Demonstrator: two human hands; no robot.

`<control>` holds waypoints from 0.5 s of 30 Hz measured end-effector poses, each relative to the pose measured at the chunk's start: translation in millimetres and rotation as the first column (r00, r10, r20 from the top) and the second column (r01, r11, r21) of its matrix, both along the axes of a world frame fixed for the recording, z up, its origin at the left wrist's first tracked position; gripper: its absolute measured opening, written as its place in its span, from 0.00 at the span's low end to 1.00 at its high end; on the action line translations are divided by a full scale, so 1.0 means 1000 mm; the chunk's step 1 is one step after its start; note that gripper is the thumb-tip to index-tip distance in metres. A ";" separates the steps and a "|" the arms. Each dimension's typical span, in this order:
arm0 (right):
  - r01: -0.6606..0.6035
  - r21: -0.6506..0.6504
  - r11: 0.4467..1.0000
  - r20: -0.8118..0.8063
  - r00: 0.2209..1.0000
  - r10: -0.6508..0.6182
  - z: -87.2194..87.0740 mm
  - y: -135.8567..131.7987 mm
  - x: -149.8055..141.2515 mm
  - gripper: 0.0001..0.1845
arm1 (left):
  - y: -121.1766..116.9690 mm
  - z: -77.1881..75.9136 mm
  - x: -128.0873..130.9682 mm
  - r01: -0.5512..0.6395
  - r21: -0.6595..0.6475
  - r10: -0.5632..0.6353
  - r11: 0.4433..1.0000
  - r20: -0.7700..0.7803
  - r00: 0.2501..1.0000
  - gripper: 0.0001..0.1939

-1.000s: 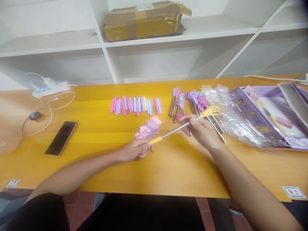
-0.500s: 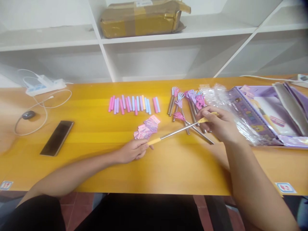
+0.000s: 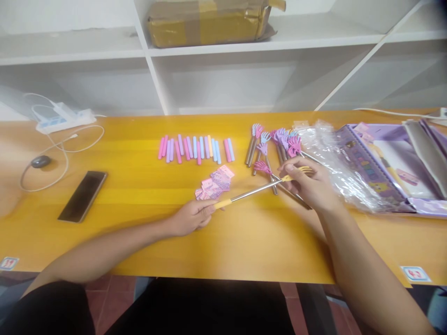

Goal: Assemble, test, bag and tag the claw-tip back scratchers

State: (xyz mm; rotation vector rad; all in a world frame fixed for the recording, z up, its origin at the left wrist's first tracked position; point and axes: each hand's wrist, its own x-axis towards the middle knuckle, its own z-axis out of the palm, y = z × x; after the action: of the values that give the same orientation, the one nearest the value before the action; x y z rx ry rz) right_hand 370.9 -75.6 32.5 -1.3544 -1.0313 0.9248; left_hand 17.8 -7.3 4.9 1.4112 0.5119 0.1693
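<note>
Left hand point(image 3: 191, 217), closed on the yellow grip point(image 3: 222, 204) of a metal rod point(image 3: 256, 190); right hand point(image 3: 312, 186), angled inward, pinching its yellow claw point(image 3: 305, 169).

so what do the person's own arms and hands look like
The left hand and right hand are bare, with no gloves, rings or watch visible. The left forearm and right forearm are uncovered too, without visible markings. Black cloth shows where the left forearm ends, perhaps a sleeve or trouser leg.

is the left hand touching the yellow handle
Touching: the head view shows the left hand gripping the end of the yellow handle.
</note>
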 end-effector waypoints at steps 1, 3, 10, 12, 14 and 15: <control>0.000 0.011 1.000 0.002 1.000 0.000 -0.002 0.000 -0.001 0.21 | 0.000 0.000 0.000 -0.001 0.005 0.001 1.000 0.001 1.000 0.25; -0.015 0.028 0.999 0.015 1.000 0.015 -0.005 -0.001 0.000 0.19 | 0.000 0.001 0.000 -0.005 0.017 0.005 1.000 0.006 1.000 0.25; -0.070 0.032 0.997 0.036 0.997 0.069 -0.012 -0.003 -0.007 0.19 | -0.001 0.001 0.000 -0.022 0.022 0.022 1.000 0.016 1.000 0.26; -0.086 0.025 0.996 0.051 0.995 0.084 -0.012 -0.003 -0.015 0.19 | -0.001 0.000 0.000 -0.021 0.023 0.020 1.000 0.019 1.000 0.26; -0.116 0.028 0.993 0.044 0.992 0.115 -0.013 -0.004 -0.025 0.19 | 0.000 -0.001 0.000 -0.019 0.022 0.019 1.000 0.018 1.000 0.26; -0.131 0.035 0.991 0.036 0.991 0.129 -0.015 -0.004 -0.029 0.18 | 0.000 -0.001 0.000 -0.019 0.022 0.019 1.000 0.018 1.000 0.26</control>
State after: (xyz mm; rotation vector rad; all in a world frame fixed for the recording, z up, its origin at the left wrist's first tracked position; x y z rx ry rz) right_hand 341.6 -79.7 17.9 -1.2868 -1.1681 0.9770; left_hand 17.7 -7.8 3.8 1.4259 0.5105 0.2030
